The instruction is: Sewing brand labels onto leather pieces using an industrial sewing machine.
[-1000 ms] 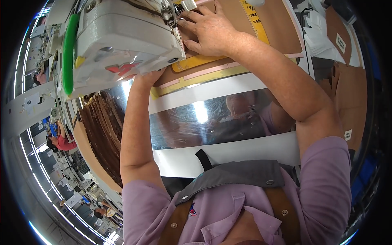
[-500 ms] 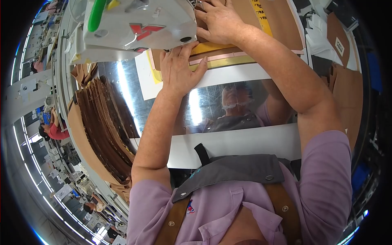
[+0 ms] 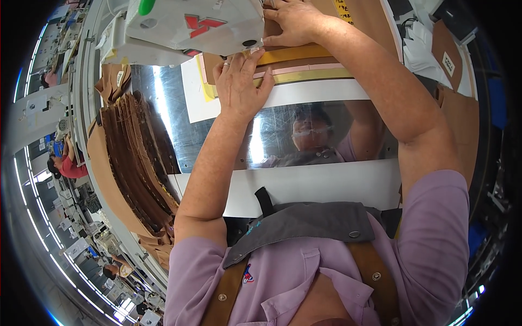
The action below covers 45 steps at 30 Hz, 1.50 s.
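Note:
A white sewing machine head [image 3: 190,32] with a red emblem and a green part stands at the upper left. Just below its right end my left hand [image 3: 239,89] lies flat, fingers stretched out, at the left end of a layered brown panel [image 3: 375,41]. Farther up and right, my right hand [image 3: 296,23] presses on the panel with spread fingers; some fingertips are cut off by the picture's edge. Along the panel's near side run a yellow-orange strip [image 3: 299,54] and a pink strip [image 3: 312,68]. The machine hides the needle area.
Under the panel is a white sheet [image 3: 326,89], on a shiny metal plate [image 3: 348,122] that mirrors me. Stacked brown pieces [image 3: 130,152] stand at the left. White cloth-like pieces [image 3: 418,51] and brown sheets [image 3: 459,133] lie at the right. Other people work far left.
The whole view has shifted, so the machine and plate sit slightly higher in the picture. Both hands remain flat on the panel in nearly the same places.

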Available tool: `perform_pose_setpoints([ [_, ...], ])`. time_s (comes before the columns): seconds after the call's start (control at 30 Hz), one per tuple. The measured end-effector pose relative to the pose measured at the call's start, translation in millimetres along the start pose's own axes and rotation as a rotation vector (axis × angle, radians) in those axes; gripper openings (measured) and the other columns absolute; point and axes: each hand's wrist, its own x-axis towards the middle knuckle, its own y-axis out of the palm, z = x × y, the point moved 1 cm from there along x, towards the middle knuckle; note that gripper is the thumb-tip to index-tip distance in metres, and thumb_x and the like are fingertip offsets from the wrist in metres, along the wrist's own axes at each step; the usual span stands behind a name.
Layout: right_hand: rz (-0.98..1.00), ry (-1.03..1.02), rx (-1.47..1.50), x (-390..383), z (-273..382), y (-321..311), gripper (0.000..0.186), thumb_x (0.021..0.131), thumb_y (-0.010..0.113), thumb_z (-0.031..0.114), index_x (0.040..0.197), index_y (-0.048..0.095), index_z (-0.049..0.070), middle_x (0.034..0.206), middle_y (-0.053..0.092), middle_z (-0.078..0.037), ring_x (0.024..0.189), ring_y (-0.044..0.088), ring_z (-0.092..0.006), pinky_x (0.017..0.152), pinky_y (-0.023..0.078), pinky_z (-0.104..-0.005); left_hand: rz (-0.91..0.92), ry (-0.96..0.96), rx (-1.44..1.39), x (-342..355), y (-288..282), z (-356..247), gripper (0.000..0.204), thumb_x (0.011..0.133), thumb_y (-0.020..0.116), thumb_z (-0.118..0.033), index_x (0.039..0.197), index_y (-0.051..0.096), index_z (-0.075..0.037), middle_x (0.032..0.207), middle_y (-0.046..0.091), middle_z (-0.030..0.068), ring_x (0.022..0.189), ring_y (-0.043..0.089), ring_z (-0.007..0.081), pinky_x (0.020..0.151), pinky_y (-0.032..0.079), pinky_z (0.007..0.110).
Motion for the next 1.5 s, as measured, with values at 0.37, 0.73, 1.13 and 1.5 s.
perform_pose_setpoints([
  [0.37, 0.054, 0.053, -0.018, 2.9, 3.3, -1.4, 0.091, 0.087, 0.066, 0.063, 0.16, 0.04, 0.015, 0.166, 0.036, -0.011, 0.151, 0.032, -0.0349, 0.123, 0.024, -0.0602, 0.117, -0.105, 0.092, 8.7, -7.2, -17.6, 0.045, 0.087, 0.071, -0.038, 0.122, 0.072, -0.009, 0.097, 0.073, 0.0111, 0.089, 0.071, 0.0278, 0.092, 0.041, 0.048],
  [0.73, 0.021, 0.059, 0.063, 2.2, 0.9, 3.4, 0.088, 0.088, 0.068, 0.061, 0.159, 0.042, 0.015, 0.167, 0.034, -0.009, 0.153, 0.03, -0.034, 0.124, 0.019, -0.0645, 0.146, -0.021, 0.201, 12.9, -8.7, -25.9, 0.048, 0.089, 0.069, -0.042, 0.124, 0.071, -0.009, 0.08, 0.075, 0.0121, 0.069, 0.072, 0.0265, 0.091, 0.043, 0.046],
  [1.13, 0.049, 0.068, 0.083, -0.2, -0.4, 0.7, 0.089, 0.088, 0.068, 0.058, 0.161, 0.039, 0.016, 0.168, 0.031, -0.009, 0.155, 0.026, -0.0329, 0.125, 0.014, -0.0657, 0.201, -0.026, 0.215, 14.0, -7.4, -25.9, 0.054, 0.09, 0.067, -0.044, 0.126, 0.067, -0.004, 0.062, 0.068, 0.0108, 0.057, 0.068, 0.0263, 0.091, 0.045, 0.049],
  [1.5, 0.058, 0.065, 0.1, -1.2, -1.0, -4.3, 0.095, 0.084, 0.072, 0.06, 0.161, 0.039, 0.017, 0.168, 0.032, -0.009, 0.155, 0.026, -0.0335, 0.126, 0.015, -0.063, 0.211, -0.043, 0.216, 11.2, -5.2, -26.6, 0.056, 0.092, 0.065, -0.047, 0.129, 0.066, -0.004, 0.06, 0.067, 0.0102, 0.055, 0.067, 0.0269, 0.088, 0.046, 0.046],
])
